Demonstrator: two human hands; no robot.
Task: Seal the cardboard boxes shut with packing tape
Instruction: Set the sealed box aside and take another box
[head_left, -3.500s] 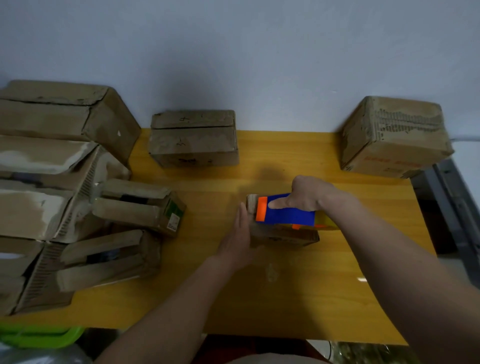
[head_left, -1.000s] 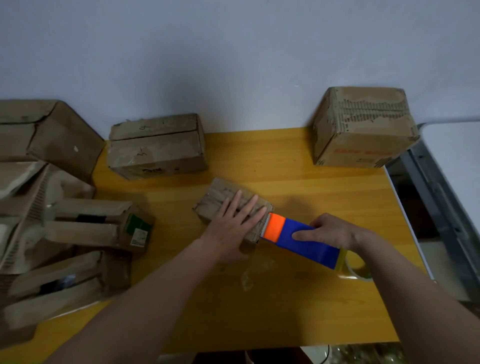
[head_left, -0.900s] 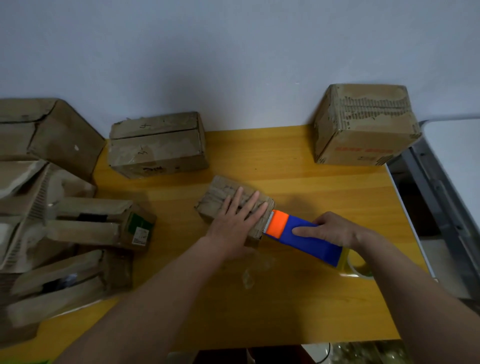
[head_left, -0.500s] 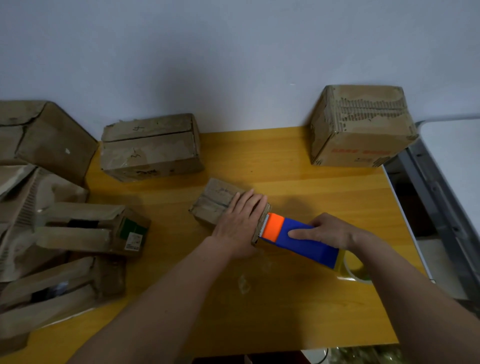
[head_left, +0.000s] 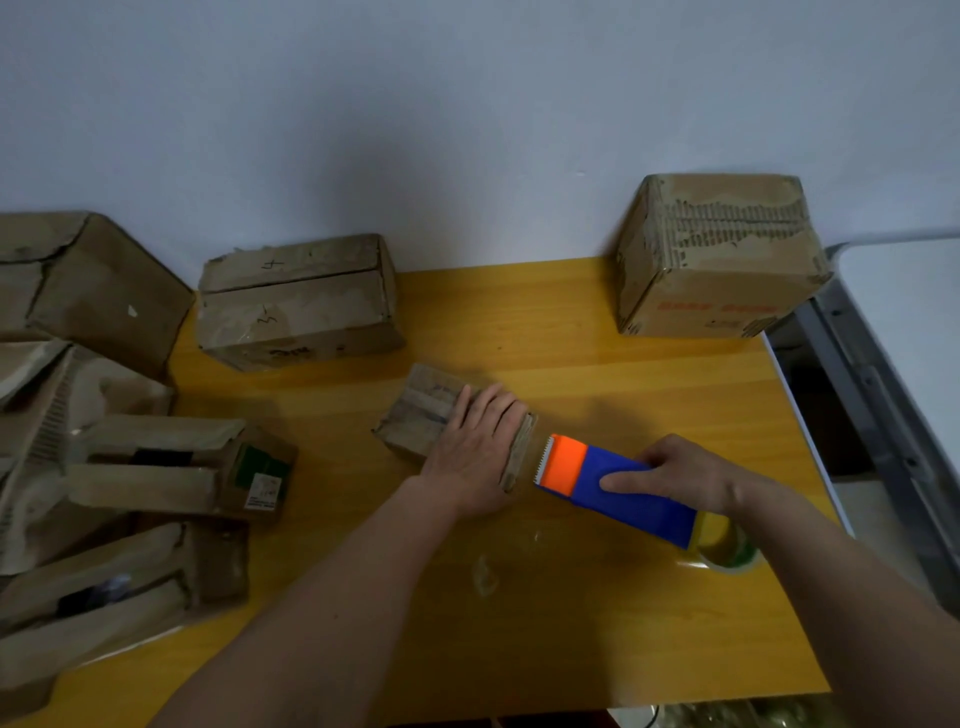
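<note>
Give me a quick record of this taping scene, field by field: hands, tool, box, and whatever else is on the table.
left hand: flat on the small box, pressing it down
right hand: grips the tape dispenser
dispenser: toothed orange end faces the box's right edge, a gap between them
tape roll: at the dispenser's back end
table: yellow wood
open boxes: stacked at left

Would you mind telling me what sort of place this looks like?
Probably a small packing spot: worn cardboard boxes crowd a yellow table against a bare wall, and the right hand holds a tape dispenser.
</note>
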